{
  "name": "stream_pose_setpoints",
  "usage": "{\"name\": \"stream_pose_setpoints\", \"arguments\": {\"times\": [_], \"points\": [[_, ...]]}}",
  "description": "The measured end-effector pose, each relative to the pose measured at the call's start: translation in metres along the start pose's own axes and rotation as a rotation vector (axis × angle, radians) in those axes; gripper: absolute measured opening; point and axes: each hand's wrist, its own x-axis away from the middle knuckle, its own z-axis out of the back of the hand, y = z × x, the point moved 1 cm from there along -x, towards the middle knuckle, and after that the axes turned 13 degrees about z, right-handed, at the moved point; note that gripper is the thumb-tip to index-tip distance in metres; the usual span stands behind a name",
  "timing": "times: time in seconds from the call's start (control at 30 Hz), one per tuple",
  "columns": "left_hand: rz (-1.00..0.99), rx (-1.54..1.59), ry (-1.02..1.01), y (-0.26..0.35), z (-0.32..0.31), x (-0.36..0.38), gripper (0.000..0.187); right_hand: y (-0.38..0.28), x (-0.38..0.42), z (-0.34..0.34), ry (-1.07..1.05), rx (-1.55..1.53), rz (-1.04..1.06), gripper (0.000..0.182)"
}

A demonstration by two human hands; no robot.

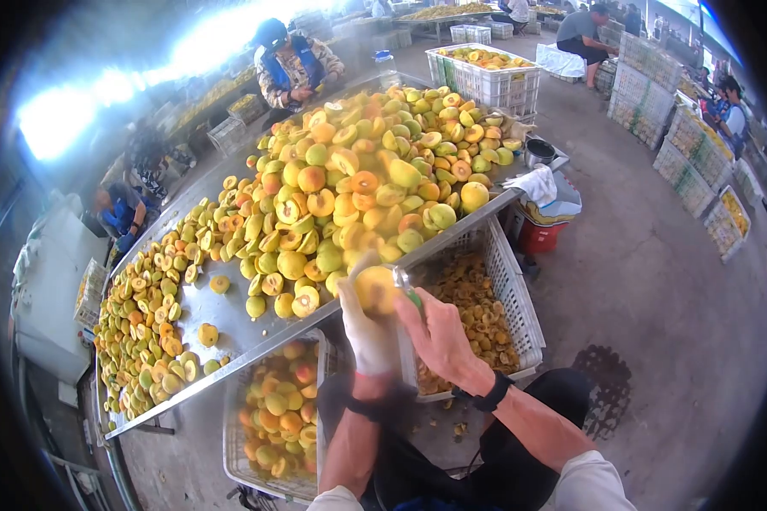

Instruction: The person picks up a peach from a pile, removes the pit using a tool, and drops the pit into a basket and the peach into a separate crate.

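My left hand (pixel 364 336), in a pale glove, is closed around a yellow peach (pixel 377 291) cut side up. In my right hand (pixel 441 339) is a small tool (pixel 406 283) with a green handle and a curved metal head. The tool's head is right at the peach's edge. Both hands are in front of the metal table's edge, close to a large heap of halved peaches (pixel 324 204). Below my right hand is a white crate (pixel 520 298) of brown-orange scraps (pixel 477 315).
A second crate (pixel 232 426) with whole-looking peaches (pixel 281 409) stands below the sloping metal table (pixel 230 311). A white cloth (pixel 535 184) and a metal cup (pixel 539 152) sit at the right corner. A person (pixel 294 68) works across the table; stacked crates (pixel 643 89) stand farther right.
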Motion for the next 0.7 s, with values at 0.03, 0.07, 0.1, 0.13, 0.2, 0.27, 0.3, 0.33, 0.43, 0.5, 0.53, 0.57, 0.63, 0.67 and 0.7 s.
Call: {"name": "stream_pose_setpoints", "arguments": {"times": [0.03, 0.07, 0.1, 0.13, 0.2, 0.27, 0.3, 0.33, 0.43, 0.5, 0.53, 0.57, 0.63, 0.67, 0.7], "points": [[0.032, 0.052, -0.084, -0.001, -0.004, 0.000, 0.054, 0.004, -0.001, 0.002, 0.044, 0.053, 0.063, 0.021], [0.066, 0.103, -0.165, -0.003, -0.007, 0.000, 0.056, 0.008, -0.001, 0.003, 0.088, 0.104, 0.123, 0.021], [0.098, 0.108, -0.244, -0.008, 0.002, -0.006, 0.059, 0.012, -0.002, 0.005, 0.091, 0.105, 0.123, 0.021], [0.102, 0.108, -0.246, -0.007, 0.004, -0.007, 0.059, 0.016, -0.004, 0.009, 0.115, 0.136, 0.144, 0.021], [0.172, 0.105, -0.380, -0.007, 0.006, -0.008, 0.058, 0.023, -0.007, 0.021, 0.131, 0.179, 0.157, 0.022], [0.179, 0.119, -0.340, -0.007, 0.010, -0.009, 0.057, 0.026, -0.011, 0.032, 0.074, 0.283, 0.279, 0.025], [0.221, 0.007, -0.268, -0.006, 0.013, -0.011, 0.056, 0.025, -0.012, 0.037, 0.015, 0.298, 0.253, 0.028], [0.263, -0.105, -0.194, -0.006, 0.014, -0.011, 0.056, 0.022, -0.013, 0.040, 0.002, 0.305, 0.251, 0.028], [0.309, -0.302, -0.079, -0.004, 0.014, -0.009, 0.052, 0.019, -0.017, 0.045, -0.082, 0.354, 0.184, 0.028], [0.390, -0.445, -0.022, 0.000, 0.014, -0.010, 0.050, 0.019, -0.021, 0.048, -0.138, 0.308, 0.196, 0.034], [0.385, -0.442, -0.027, -0.001, 0.015, -0.011, 0.050, 0.017, -0.023, 0.048, -0.137, 0.311, 0.201, 0.034], [0.404, -0.340, -0.041, -0.005, 0.018, -0.012, 0.049, 0.014, -0.021, 0.046, -0.116, 0.316, 0.184, 0.034], [0.414, -0.235, -0.056, -0.006, 0.016, -0.014, 0.048, 0.008, -0.017, 0.043, -0.097, 0.321, 0.174, 0.034], [0.400, -0.105, -0.024, -0.006, 0.014, -0.013, 0.047, 0.005, -0.015, 0.042, -0.115, 0.365, 0.132, 0.033], [0.387, 0.025, 0.009, -0.005, 0.013, -0.012, 0.047, 0.003, -0.012, 0.040, -0.133, 0.410, 0.087, 0.033]]}}
